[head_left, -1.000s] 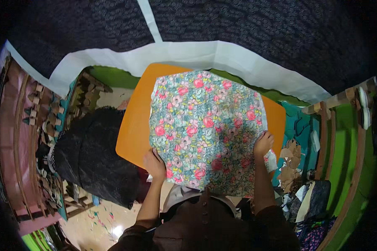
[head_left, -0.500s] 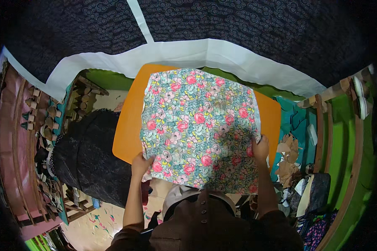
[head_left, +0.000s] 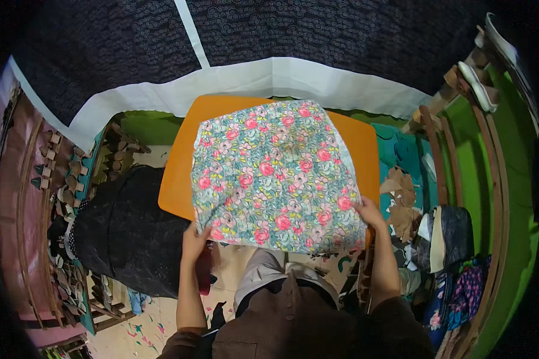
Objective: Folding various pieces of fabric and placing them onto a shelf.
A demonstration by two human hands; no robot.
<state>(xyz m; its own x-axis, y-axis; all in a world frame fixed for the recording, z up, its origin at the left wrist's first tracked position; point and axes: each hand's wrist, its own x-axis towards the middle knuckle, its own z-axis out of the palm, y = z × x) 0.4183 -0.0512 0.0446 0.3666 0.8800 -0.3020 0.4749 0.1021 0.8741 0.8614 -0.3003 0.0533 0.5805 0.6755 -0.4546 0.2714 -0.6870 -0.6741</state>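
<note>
A sheet of floral cloth point(head_left: 269, 185), pink roses on grey-green, spreads over an orange tabletop point(head_left: 176, 179). Its near edge hangs past the table toward me. My left hand point(head_left: 195, 242) pinches the near left corner between thumb and fingers. On the opposite side, my right hand point(head_left: 371, 214) grips the right edge, its fingers partly hidden by the cloth. A darker smudge marks the cloth right of its middle, toward the far side.
Something large under black cloth point(head_left: 129, 230) stands left of the table. Wooden racks with shoe forms point(head_left: 72, 179) line the left. Brown cut pieces point(head_left: 401, 203) lie on a teal surface at right, near a dark bundle point(head_left: 454, 239). Scraps point(head_left: 141, 335) litter the floor.
The cloth's near edge has drawn up away from my body, and its right side now slants more. Both hands still hold it. My view has shifted slightly to the right.
</note>
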